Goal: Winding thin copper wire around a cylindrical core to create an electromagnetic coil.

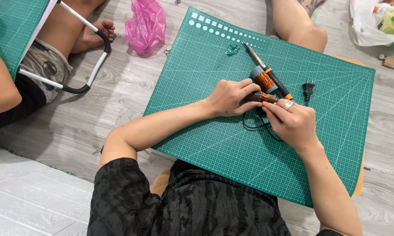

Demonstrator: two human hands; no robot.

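Note:
My left hand (pixel 230 97) grips a small dark rod wound with copper wire (pixel 263 97) over a green cutting mat (pixel 214 131). My right hand (pixel 292 120), wearing a ring, pinches the rod's other end with its fingertips. Just beyond lies a grey spool of copper wire (pixel 263 79), touching a soldering iron (pixel 267 72) with a black and orange handle. Its black cord runs under my hands to a plug (pixel 309 88) lying on the mat.
A small clear green object (pixel 232 49) lies near the mat's far edge. A pink plastic bag (pixel 146 25) sits on the wooden floor. Another person sits at the left with a second green mat (pixel 9 26) and a white-and-black frame (pixel 96 65). A padlock (pixel 388 61) and white bag (pixel 376 22) are at the far right.

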